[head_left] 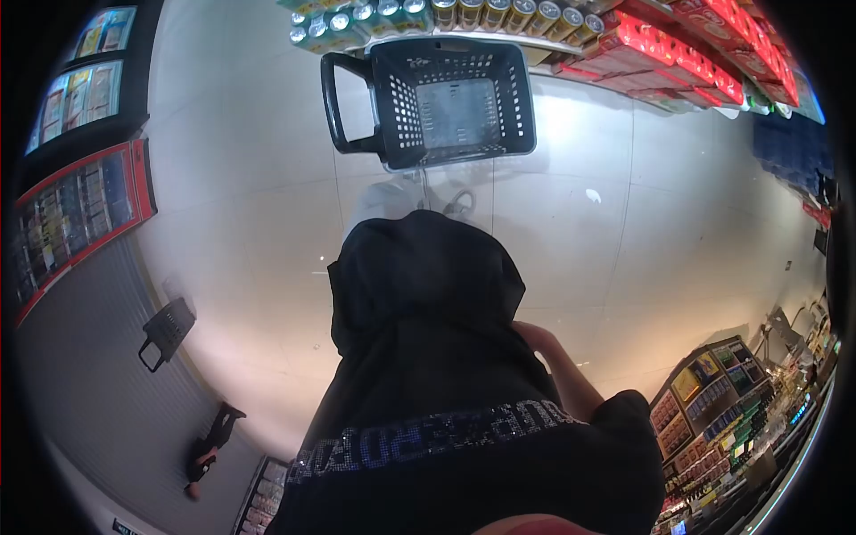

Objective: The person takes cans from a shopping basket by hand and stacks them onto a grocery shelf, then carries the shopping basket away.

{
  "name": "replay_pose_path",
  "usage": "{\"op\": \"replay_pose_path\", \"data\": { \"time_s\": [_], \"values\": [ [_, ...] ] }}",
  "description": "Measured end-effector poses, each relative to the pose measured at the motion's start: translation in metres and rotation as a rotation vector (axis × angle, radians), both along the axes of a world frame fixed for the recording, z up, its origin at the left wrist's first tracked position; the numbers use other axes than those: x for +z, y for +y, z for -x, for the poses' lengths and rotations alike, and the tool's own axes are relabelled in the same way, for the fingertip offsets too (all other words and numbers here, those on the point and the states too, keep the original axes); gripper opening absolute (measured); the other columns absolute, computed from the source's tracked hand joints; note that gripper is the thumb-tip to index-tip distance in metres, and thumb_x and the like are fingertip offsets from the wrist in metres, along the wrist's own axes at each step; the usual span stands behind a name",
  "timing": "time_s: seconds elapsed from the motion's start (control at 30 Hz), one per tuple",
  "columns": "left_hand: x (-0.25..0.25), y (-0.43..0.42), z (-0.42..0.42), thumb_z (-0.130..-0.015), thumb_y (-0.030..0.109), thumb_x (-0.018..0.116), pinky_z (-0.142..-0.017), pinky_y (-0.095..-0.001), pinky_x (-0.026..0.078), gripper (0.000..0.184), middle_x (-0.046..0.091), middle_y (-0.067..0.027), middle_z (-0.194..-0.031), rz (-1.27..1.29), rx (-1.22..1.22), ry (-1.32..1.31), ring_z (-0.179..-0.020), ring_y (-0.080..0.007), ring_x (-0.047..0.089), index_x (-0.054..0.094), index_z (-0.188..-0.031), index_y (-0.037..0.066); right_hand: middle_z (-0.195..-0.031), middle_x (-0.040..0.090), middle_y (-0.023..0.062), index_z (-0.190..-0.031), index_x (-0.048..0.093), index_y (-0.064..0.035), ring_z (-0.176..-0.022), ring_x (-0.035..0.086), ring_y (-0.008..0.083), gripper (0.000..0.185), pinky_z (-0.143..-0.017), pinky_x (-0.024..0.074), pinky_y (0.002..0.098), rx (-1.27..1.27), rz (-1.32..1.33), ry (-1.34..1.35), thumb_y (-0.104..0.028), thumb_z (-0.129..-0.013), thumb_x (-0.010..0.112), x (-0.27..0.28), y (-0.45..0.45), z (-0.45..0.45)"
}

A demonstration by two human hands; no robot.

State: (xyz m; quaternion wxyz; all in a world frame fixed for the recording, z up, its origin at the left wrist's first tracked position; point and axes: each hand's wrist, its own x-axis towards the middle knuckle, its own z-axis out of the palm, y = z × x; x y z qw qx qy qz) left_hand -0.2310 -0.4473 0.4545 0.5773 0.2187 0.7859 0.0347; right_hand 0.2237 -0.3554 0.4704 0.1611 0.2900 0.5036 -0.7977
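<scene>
A black plastic basket point(459, 111) with perforated sides is in front of my feet, its handle pointing left; nothing shows inside it. Of my right arm, the bare forearm comes out of a black sleeve, and my right hand point(530, 333) lies beside the black clothing at thigh level. Its fingers are hidden, and no object shows at it. My left hand is out of sight. Rows of cans point(508, 15) and red boxes point(660, 53) stand just beyond the basket.
Pale tiled floor point(571, 214) surrounds me. Red-framed coolers point(80, 214) line the left side. Another dark basket point(168, 325) and a distant person in black point(210, 446) are at lower left. Stocked shelves point(713, 410) stand at lower right.
</scene>
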Motion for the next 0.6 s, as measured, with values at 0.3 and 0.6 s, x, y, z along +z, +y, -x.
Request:
{"op": "replay_pose_path", "data": {
  "time_s": [0.3, 0.6],
  "values": [
    [-0.002, -0.015, 0.010, -0.093, 0.031, 0.061, -0.074, -0.0339, 0.052, 0.036, 0.073, -0.0113, -0.095, 0.002, 0.030, 0.012, -0.088, -0.0191, 0.070, 0.069, -0.106, -0.002, -0.124, 0.066, 0.0153, -0.129, 0.060, -0.0029, -0.112, 0.063, 0.0193, 0.057, -0.098, 0.0495, 0.0363, 0.094, -0.102, -0.115, -0.022, -0.079, 0.080, 0.037, 0.042, 0.016],
    [-0.030, -0.027, 0.084, -0.093, 0.032, 0.061, -0.074, -0.0337, 0.052, 0.036, 0.072, -0.0111, -0.096, -0.061, 0.160, -0.052, -0.088, -0.0190, 0.069, 0.069, -0.107, -0.001, -0.118, 0.066, 0.0152, -0.114, 0.066, -0.0023, -0.109, 0.064, 0.0331, 0.054, -0.092, 0.0511, 0.0403, 0.426, -0.538, -0.482, -0.026, -0.070, 0.085, 0.057, 0.186, 0.142]
  ]
}}
